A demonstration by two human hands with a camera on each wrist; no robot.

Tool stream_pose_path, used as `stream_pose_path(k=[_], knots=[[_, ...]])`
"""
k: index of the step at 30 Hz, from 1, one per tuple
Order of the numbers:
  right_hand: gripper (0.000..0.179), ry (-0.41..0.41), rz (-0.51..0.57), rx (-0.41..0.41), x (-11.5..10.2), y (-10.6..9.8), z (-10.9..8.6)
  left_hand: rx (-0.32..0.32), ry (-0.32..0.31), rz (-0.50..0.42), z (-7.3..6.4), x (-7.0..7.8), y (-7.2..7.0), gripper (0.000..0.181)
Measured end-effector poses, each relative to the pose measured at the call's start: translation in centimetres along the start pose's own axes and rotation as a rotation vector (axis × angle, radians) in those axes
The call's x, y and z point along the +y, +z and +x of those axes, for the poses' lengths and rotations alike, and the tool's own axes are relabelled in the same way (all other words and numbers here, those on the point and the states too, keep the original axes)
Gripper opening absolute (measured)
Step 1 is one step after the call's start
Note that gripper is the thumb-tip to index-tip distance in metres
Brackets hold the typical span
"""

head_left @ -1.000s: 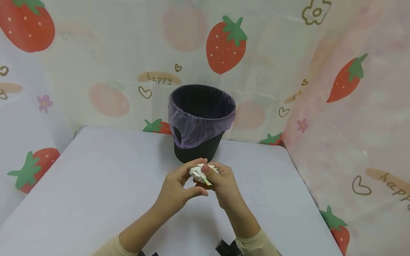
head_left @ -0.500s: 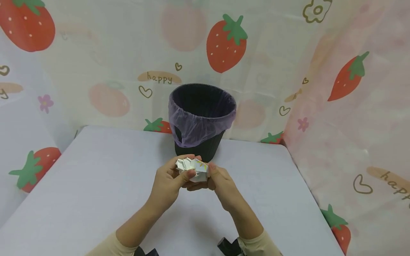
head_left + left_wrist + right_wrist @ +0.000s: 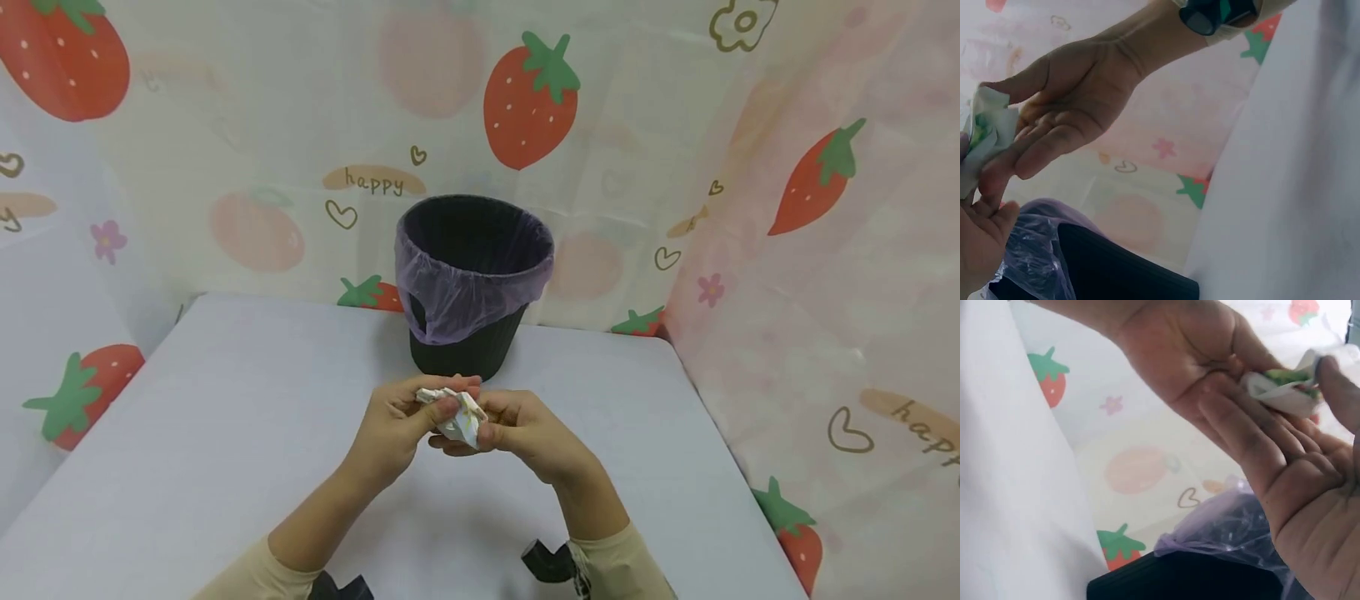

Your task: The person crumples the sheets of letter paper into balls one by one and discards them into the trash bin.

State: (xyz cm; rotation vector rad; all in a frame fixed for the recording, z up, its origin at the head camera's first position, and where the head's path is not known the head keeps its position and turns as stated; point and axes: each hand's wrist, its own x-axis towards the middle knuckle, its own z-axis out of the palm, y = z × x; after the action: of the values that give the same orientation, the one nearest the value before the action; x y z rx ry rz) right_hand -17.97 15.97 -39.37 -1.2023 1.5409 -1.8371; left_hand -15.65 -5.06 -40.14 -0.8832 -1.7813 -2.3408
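Note:
A small crumpled piece of white paper (image 3: 467, 422) with yellow-green print is held between both hands, above the table and in front of the bin. My left hand (image 3: 384, 432) pinches its left side, the thumb lying on top. The right hand (image 3: 542, 435) pinches the paper's right edge between thumb and fingers. In the left wrist view the paper (image 3: 990, 128) appears at the left edge, folded and creased. Green print shows on the paper (image 3: 1288, 390) in the right wrist view, where part of it is hidden behind a thumb.
Behind the hands stands a black bin (image 3: 468, 354) lined with a purple bag (image 3: 468, 304), its mouth facing up. A white-covered table (image 3: 247, 400) lies below. Strawberry-printed curtains (image 3: 255, 108) close off the back and sides. A black camera mount (image 3: 547, 562) sits at the right wrist.
The crumpled paper has been turned and shifted between the hands; its printed side now shows more. The left thumb has come onto it, and the right hand has rotated with its wrist further right.

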Motion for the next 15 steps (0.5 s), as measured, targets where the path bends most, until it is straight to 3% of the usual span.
stream_pose_path(k=[3, 5, 11, 15], knots=[[0.075, 0.010, 0.063, 0.019, 0.4, 0.2, 0.0, -0.053, -0.016, 0.002, -0.2, -0.3, 0.3, 0.026], [0.076, 0.010, 0.036, 0.028, 0.5, 0.4, 0.1, -0.062, -0.002, 0.064, -0.3, -0.5, 0.5, 0.028], [0.049, -0.017, -0.154, 0.124, 0.7, 1.3, 0.3, -0.125, 0.139, 0.376, -0.4, -0.7, 0.8, 0.043], [0.041, -0.010, -0.168, 0.225, 0.7, 1.7, 0.5, -0.214, 0.191, 0.458, -0.4, -0.5, 0.4, 0.073]])
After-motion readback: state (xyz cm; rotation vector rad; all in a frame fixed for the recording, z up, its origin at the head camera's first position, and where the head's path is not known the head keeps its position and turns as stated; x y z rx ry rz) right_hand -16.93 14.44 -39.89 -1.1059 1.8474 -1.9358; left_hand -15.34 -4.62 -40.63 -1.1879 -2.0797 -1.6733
